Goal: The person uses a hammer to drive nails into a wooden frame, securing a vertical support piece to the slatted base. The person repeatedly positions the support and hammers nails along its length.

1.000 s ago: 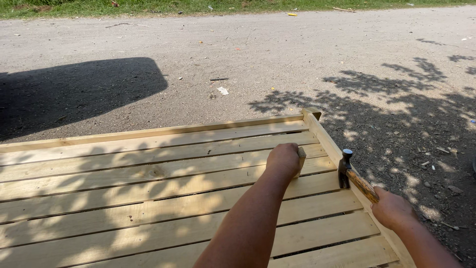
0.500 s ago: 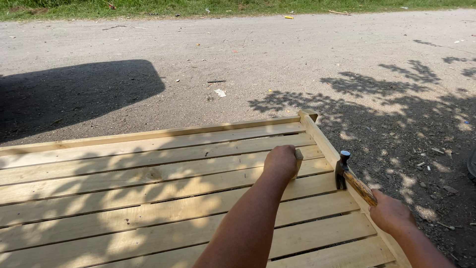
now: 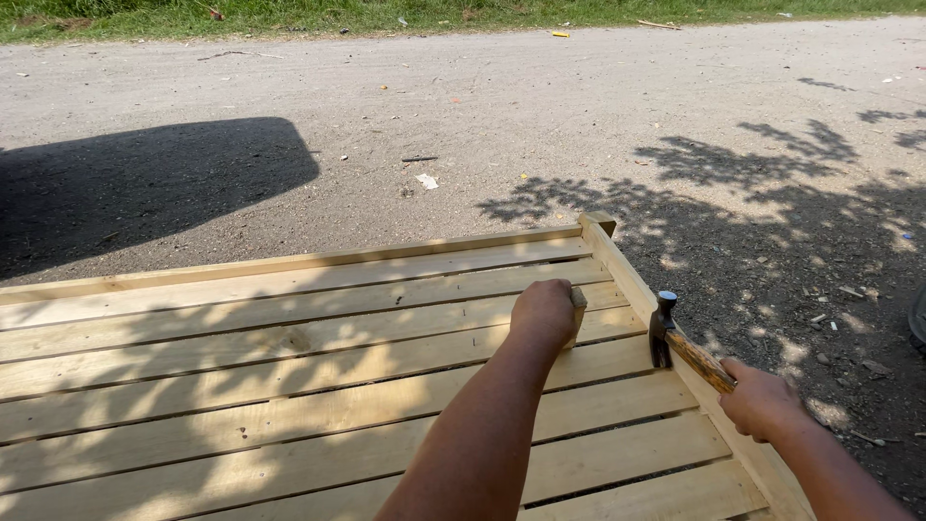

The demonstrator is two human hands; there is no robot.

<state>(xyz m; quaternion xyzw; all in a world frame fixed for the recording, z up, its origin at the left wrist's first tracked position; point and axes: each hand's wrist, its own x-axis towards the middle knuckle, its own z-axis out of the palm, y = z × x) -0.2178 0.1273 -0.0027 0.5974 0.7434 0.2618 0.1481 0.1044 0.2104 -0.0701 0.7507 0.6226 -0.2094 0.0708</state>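
Across the lower half of the head view, a slatted wooden panel (image 3: 289,386): pale, freshly sawn planks laid side by side with thin dark gaps between, grain and a few knots showing, dappled with leaf shadow. Framed along the far edge and the right edge by narrow rails set on edge, meeting at a squared corner post (image 3: 600,222). Beyond it, a gravel road (image 3: 540,116), grey and gritty, strewn with small stones and scraps of litter, crossed by a large dark shadow (image 3: 145,183) at left and broken tree shadow at right. Further back, a strip of green grass (image 3: 386,12) along the top.

Over the slats near the right rail, left hand (image 3: 545,314), curled into a loose fist, knuckles up, pressing a small pale wooden block (image 3: 578,311) against a plank; only the block's right end visible past the fingers, closed about it. Forearm running down to the bottom edge.

Just right of that, over the right rail, a hammer (image 3: 675,338): dark metal head with a rounded striking face at top, head pointing down toward the slats, short brown wooden handle angling down and right. Right hand (image 3: 762,397) wrapped firmly around the handle's end, fingers fully closed on it. Hammer head just beside the rail, near the block but apart from it.
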